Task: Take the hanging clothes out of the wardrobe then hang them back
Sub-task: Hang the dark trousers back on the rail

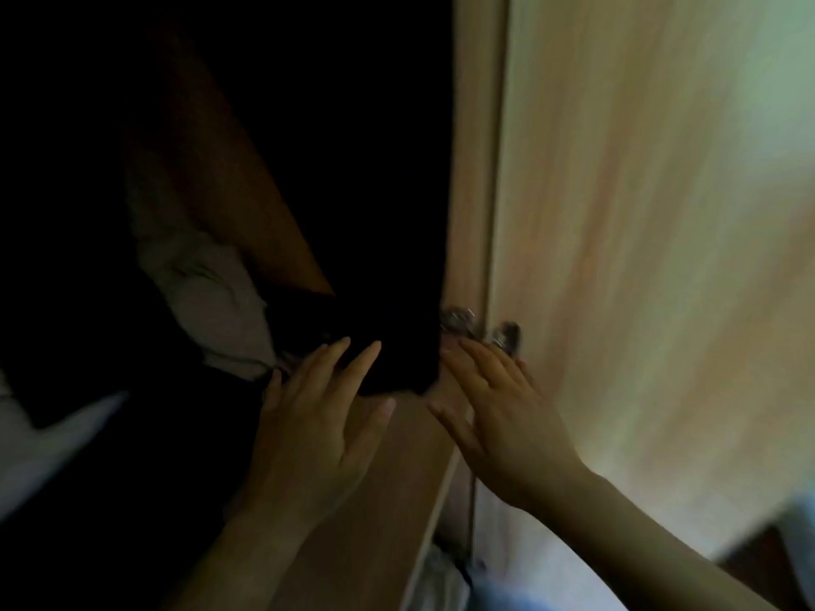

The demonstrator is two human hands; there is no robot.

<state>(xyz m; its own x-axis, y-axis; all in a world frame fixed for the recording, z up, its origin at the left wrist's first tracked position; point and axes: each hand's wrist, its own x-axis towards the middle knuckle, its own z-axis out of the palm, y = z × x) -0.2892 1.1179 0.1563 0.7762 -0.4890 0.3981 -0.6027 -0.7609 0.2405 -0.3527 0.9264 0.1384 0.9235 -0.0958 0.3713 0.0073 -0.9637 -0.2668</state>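
Both flat, gripping nothing: left hand (pixel 313 434) steadies the garment (pixel 388 302) left of the knobs (pixel 456 321), right hand (pixel 502 416) (likely minding the door (pixel 639 258)) just below them.

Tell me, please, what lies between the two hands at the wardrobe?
In the head view, the lower corner of a dark hanging garment lies between the left hand and the right hand.

Both hands (pixel 308 434) (pixel 498 416) outstretched, fingers straight
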